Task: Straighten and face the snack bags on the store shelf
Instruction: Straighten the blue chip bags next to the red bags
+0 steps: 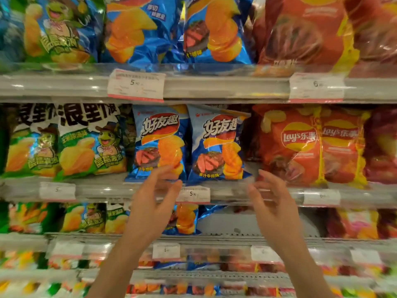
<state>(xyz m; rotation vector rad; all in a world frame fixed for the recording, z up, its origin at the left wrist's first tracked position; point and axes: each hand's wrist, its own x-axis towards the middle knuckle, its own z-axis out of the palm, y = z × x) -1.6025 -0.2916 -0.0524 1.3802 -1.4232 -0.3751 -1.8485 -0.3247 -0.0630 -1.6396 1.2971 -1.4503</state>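
While both hands hover empty with fingers spread, two upright blue bags stand just beyond on the middle shelf. Left hand is nearest the left blue bag, fingertips at its bottom edge; right hand sits below-right of the right blue bag, which leans slightly. Red bags crowd right; little side room.

Two blue steak-flavour snack bags stand upright (fronts outward) on the middle shelf.
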